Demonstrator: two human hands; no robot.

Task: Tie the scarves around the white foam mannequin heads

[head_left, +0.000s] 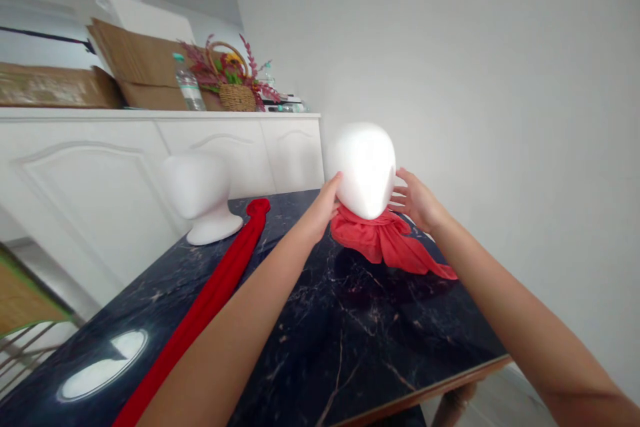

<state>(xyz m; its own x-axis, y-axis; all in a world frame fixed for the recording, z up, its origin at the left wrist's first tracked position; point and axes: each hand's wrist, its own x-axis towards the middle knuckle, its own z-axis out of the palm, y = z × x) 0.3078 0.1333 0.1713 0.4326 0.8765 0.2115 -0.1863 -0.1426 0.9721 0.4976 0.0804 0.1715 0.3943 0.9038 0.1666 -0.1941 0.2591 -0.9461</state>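
Foam head (365, 170) sits at 12 o'clock on the black marble desk (360, 340), red scarf (385, 243) bunched under it & trailing off toward 4 o'clock. Left grip (323, 207) is pressed on its side, fingers hidden so can't tell if clenched. Right grip (417, 200) is open, fingers spread right at the other side. 2nd foam head (200, 197) at approx 11 o'clock, long red strip (210, 293) just beside it, running down toward 7. Flower basket (233, 80) & water bottle (189, 83) up on the white cabinet (90, 193).

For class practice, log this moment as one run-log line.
left hand: mannequin head | right hand: mannequin head | under it: red cloth
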